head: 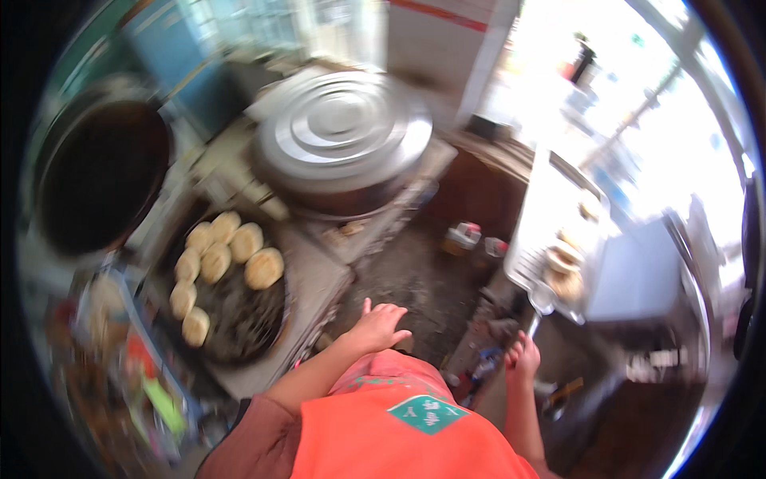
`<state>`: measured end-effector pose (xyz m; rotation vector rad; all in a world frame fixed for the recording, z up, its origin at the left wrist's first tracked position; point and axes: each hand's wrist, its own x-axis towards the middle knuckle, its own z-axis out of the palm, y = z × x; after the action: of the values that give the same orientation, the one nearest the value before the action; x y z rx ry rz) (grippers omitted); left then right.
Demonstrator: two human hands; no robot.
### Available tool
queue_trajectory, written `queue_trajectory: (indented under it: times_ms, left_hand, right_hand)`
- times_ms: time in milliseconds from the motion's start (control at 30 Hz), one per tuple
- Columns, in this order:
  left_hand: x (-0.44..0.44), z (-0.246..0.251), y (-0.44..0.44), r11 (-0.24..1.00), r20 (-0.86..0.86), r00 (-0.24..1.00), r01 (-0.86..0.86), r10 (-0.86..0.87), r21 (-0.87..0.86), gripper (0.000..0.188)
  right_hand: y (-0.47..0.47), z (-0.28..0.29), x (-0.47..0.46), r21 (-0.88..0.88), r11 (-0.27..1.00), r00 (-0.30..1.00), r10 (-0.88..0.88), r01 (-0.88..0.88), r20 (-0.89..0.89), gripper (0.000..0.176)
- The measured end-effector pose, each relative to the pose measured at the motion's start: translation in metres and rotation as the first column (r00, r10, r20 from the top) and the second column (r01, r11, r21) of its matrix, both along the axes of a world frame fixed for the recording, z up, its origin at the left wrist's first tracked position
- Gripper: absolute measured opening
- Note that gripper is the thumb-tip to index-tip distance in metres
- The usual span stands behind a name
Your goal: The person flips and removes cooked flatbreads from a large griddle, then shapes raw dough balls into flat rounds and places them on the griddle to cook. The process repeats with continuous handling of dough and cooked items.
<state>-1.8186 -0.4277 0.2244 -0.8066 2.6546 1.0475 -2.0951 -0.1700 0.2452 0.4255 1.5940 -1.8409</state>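
Observation:
My right hand (523,358) grips the handle of a metal ladle or skimmer (541,299), whose head meets the near end of a pale metal tray (526,239). Browned flatbreads (565,270) lie in that tray, close to the ladle's head. My left hand (378,328) is free in front of the apron (383,431), its fingers apart. To its left, several round flatbreads (264,269) sit along the far and left sides of a large dark round pan (239,323). Motion blur hides the finer detail of the tray.
Behind the pan stands a large pot with a ringed metal lid (344,120). Another dark round pan (105,176) is at far left. Containers with red tops (464,236) stand beyond my hands. A grey-blue box-like surface (634,269) adjoins the tray's right side.

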Motion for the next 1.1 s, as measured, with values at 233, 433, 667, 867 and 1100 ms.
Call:
queue_trajectory:
  times_ms: [233,433,667,867,1100]
  left_hand:
    - [0.197,-0.033,-0.082,0.761,0.139,0.749,-0.643,0.648,-0.085,0.063]
    - [0.295,-0.074,-0.171,0.418,-0.045,0.426,-0.900,0.904,-0.123,0.062]
    - [0.290,-0.114,-0.227,0.616,-0.236,0.643,-0.766,0.729,-0.185,0.042]
    - [0.310,-0.121,-0.276,0.496,-0.419,0.496,-0.860,0.760,-0.118,0.048]
    - [0.322,-0.149,-0.331,0.419,-0.446,0.418,-0.902,0.791,-0.103,0.065]
  right_hand:
    - [-0.106,-0.016,0.149,-0.012,0.701,0.701,0.713,-0.713,0.020,0.024]
    - [-0.226,-0.007,0.266,-0.224,0.063,-0.017,0.941,-0.973,0.339,0.026]
    - [-0.285,-0.030,0.345,-0.136,0.186,0.115,0.904,-0.973,0.412,0.027]
    - [-0.334,-0.009,0.366,-0.118,0.280,0.237,0.928,-0.953,0.287,0.027]
    - [-0.358,-0.031,0.378,-0.094,0.257,0.209,0.911,-0.962,0.355,0.028]
